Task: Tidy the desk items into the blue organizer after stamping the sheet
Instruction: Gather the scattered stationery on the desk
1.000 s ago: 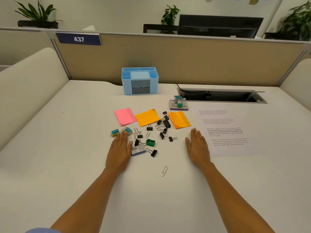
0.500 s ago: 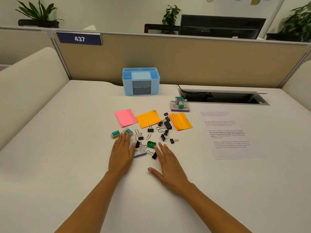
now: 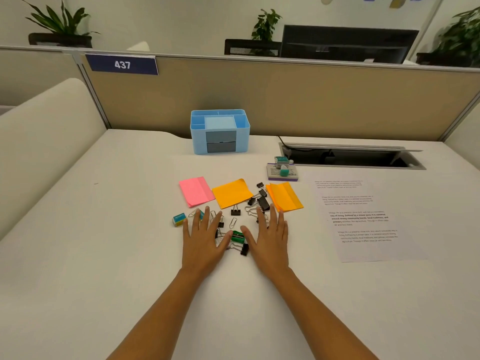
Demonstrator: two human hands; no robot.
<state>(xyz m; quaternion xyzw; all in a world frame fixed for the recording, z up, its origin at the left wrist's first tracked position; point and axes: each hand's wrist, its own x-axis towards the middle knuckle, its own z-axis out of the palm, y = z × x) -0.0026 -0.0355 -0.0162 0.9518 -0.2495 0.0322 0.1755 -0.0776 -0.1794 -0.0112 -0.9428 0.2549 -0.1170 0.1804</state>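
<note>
clutter sits near the middle of the white desk [image 3: 104,255]: black binder clips [image 3: 262,201], wire paper clips [image 3: 233,223] and a green sharpener [image 3: 237,236]. the left hand [image 3: 201,246] and the right hand [image 3: 270,245] lie palm down on this scatter, close side by side. both have their fingers straight and spread, gripping nothing. the sharpener lies between the two thumbs, and one binder clip [image 3: 244,249] lies just nearer than it. the left fingers cover some paper clips and part of a small eraser. a second eraser [image 3: 179,219] lies just beside that hand, toward the left edge. the right fingertips rest among the binder clips.

past the fingers lies a row of pink sticky notes [image 3: 196,190], orange sticky notes [image 3: 232,193] and a second orange pad [image 3: 285,197]. farther back, a teal stamp [image 3: 281,161] stands on an ink pad [image 3: 272,175] beside the open cable slot [image 3: 350,157]. the printed sheet [image 3: 363,216] lies flat toward the right edge, apart from the right hand. the blue organizer [image 3: 220,131] stands at the back edge against the partition [image 3: 285,100], well apart from both hands, its two grey drawers facing forward.
</note>
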